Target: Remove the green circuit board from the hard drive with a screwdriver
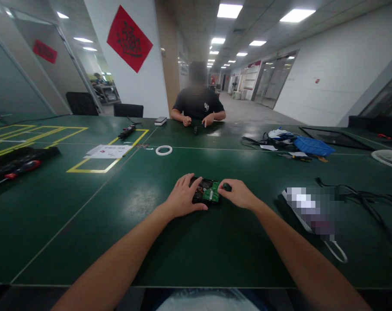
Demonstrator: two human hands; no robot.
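Note:
A hard drive (211,193) lies on the green table in front of me, its green circuit board facing up. My left hand (184,195) is laid over its left side, fingers on the far edge and thumb along the near edge, gripping it. At the drive's right end, my right hand (236,192) is closed round a short dark handle (227,187), which looks like a screwdriver. The tool's tip is hidden by the fingers.
A phone-like device (309,214) with a strap lies right, near black cables (364,194). Beyond are a white tape ring (164,150), papers (108,151), pliers (294,157) and a blue tray (313,146). Across the table sits a person (198,103).

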